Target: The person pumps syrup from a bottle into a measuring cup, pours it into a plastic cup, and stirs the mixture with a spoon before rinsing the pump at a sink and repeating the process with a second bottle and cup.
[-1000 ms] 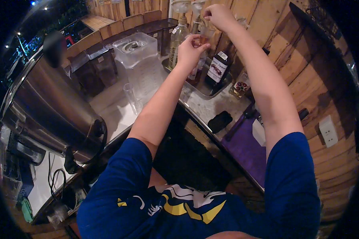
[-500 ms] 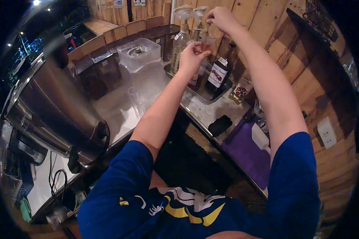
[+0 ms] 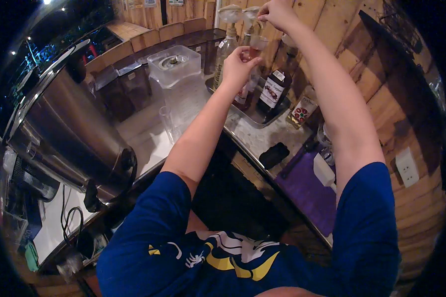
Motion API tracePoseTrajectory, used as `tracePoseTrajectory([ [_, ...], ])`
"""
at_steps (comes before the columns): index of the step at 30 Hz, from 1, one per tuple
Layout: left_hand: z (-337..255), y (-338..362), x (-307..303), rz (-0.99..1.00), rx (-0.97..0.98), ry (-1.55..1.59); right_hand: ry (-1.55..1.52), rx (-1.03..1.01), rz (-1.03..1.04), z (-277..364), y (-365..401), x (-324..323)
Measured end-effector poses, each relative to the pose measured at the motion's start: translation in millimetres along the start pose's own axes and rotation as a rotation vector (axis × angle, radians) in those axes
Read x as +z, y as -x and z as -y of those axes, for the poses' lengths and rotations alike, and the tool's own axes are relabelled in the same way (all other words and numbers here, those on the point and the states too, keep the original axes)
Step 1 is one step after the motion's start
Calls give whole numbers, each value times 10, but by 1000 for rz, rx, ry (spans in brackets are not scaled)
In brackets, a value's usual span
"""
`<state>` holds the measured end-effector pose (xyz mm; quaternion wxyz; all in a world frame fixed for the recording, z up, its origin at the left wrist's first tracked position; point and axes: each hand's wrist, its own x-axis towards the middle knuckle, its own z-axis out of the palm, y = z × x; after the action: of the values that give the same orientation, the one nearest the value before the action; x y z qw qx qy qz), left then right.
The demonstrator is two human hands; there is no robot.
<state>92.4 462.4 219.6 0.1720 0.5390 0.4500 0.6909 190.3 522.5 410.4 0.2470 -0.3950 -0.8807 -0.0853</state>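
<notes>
My left hand (image 3: 240, 67) is closed round a small clear cup (image 3: 258, 43) with what looks like reddish liquid low in it, held up in front of the bottles. Above and to the right, my right hand (image 3: 280, 16) has its fingers pinched together near a bottle top; what they hold is too small to make out. Behind my left hand stands a clear bottle (image 3: 225, 49) with a pale wrapped top (image 3: 230, 14). A dark syrup bottle (image 3: 271, 91) with a white label stands upright in a metal tray (image 3: 255, 121), to the right of my left wrist.
A large steel urn (image 3: 67, 121) fills the left side. Beyond my left forearm are a frosted plastic container (image 3: 174, 67) and a clear empty glass (image 3: 167, 123). Right of the tray lie a patterned box (image 3: 302, 111), a black object (image 3: 274, 156) and a purple mat (image 3: 307, 193).
My right hand has risen slightly, its fingers still pinched. My left hand stays almost in place with the cup, and the view has shifted a little.
</notes>
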Motion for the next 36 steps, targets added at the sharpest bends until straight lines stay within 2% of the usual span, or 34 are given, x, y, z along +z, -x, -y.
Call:
tracePoseTrajectory([
  [6, 29, -15, -9, -13, 10, -24, -125, 77, 17, 202, 204, -68],
  [9, -19, -9, -14, -8, -12, -46, -7, -31, -35, 80, 143, 37],
  [12, -87, 33, -38, -5, -29, -78, 66, -24, -13, -21, 25, 165],
  [15, -72, 37, -27, -23, -7, -63, 56, -218, -101, -179, -58, 289],
  [17, -16, 37, -4, -52, 37, -61, 50, -194, -128, -337, -116, 400],
  [23, -90, 86, -13, -57, 27, -126, 94, -160, -160, -279, 2, 412],
  [26, -220, 120, -58, 45, -133, -75, 104, -167, -169, -310, -7, 449],
  [36, -122, 90, -14, 11, -50, -75, 36, -150, -138, -316, 38, 484],
])
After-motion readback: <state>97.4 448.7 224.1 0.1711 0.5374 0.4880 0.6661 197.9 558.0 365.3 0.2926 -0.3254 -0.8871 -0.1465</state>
